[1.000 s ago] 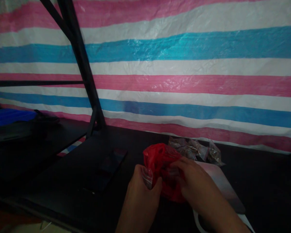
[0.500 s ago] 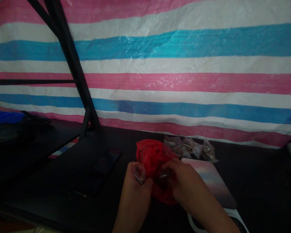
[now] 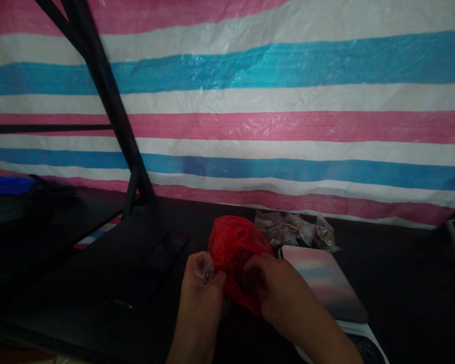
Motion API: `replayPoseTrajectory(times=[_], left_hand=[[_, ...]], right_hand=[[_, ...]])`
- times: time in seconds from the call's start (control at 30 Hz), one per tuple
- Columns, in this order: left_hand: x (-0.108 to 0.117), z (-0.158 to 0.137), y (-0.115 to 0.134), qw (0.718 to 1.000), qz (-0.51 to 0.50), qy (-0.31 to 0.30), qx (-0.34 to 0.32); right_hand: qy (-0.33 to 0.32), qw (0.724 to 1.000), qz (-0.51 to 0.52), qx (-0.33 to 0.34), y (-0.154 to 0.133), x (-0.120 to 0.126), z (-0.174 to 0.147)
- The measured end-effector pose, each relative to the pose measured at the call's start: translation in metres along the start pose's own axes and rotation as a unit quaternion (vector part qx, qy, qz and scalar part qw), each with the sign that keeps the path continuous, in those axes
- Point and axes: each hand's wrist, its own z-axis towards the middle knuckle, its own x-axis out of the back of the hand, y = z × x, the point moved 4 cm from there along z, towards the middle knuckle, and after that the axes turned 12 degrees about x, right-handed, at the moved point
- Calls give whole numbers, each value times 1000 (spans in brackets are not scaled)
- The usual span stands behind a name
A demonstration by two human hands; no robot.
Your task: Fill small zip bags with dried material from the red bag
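Observation:
A red plastic bag (image 3: 237,237) stands on the black table with its mouth facing me, and dark contents show dimly inside. My left hand (image 3: 202,293) is closed around a small clear plastic bag (image 3: 203,268), which sticks up crumpled from the fist beside the red bag's left edge. My right hand (image 3: 276,283) reaches into the red bag's mouth from the right, fingers bent and pressed together. Whatever those fingertips grip is too dark to make out. Just behind lie several small clear zip bags (image 3: 280,235) with brownish contents.
Right of the red bag is a white scale (image 3: 358,331) with a shiny plate (image 3: 326,283), partly under my right forearm. A dark phone-like slab (image 3: 169,250) lies to the left. A black metal frame (image 3: 109,101) rises before the striped sheet (image 3: 288,126).
Both hands and the red bag have shifted slightly left in view. My right fingers sit a little differently in the bag's mouth; the left hand still grips the clear bag.

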Motion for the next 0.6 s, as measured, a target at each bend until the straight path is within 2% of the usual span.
replayPoseTrajectory(times=[0.17, 0.33, 0.47, 0.6], left_hand=[[-2, -1, 2, 1000, -14, -3, -7], [0, 0, 3, 998, 32, 14, -43], [1, 1, 4, 1000, 3, 14, -20], [3, 0, 7, 998, -62, 17, 9]], right_hand=[[6, 1000, 24, -4, 0, -5, 2], [40, 995, 72, -51, 11, -11, 6], [52, 986, 146, -53, 13, -15, 7], [33, 990, 131, -39, 7, -16, 5]])
